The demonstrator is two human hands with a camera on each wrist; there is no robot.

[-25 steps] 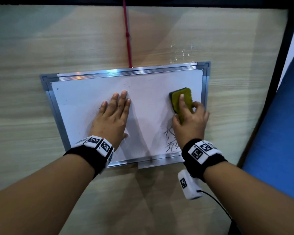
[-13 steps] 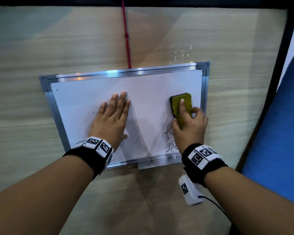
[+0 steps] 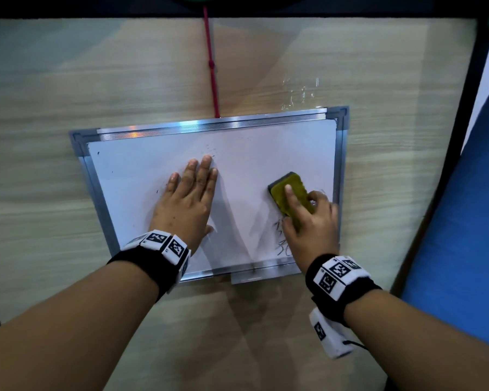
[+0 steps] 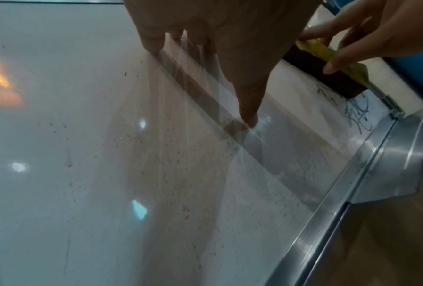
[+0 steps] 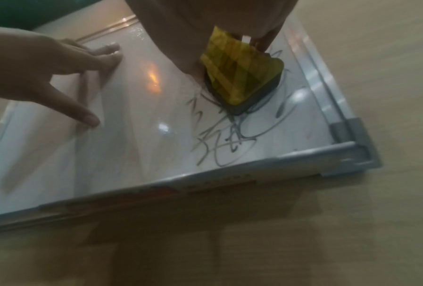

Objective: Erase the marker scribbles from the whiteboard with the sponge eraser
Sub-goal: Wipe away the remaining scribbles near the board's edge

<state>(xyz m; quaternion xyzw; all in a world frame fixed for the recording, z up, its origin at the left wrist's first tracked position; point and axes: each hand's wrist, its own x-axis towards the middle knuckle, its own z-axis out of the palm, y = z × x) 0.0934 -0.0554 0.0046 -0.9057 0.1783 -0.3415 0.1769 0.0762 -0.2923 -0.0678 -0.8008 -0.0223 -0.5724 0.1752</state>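
A whiteboard (image 3: pixel 246 153) with a silver frame lies flat on the wooden table. My left hand (image 3: pixel 188 198) rests flat on its middle, fingers straight. My right hand (image 3: pixel 308 221) grips a yellow sponge eraser (image 3: pixel 290 190) with a dark underside and presses it onto the board's right side. Black marker scribbles (image 3: pixel 281 238) remain near the lower right corner, just below the eraser. In the right wrist view the eraser (image 5: pixel 242 77) sits at the top edge of the scribbles (image 5: pixel 225 139). The left wrist view shows my left hand's fingers (image 4: pixel 247 100) on the board and the eraser (image 4: pixel 327 65) beyond.
A red cord (image 3: pixel 212 66) runs from the board's top edge to the table's far side. A blue surface (image 3: pixel 463 221) lies past the table's dark right edge. Bare wooden table (image 3: pixel 68 80) surrounds the board.
My right hand has slid the eraser down the board's right side toward the scribbles and me. The left hand has stayed flat in place.
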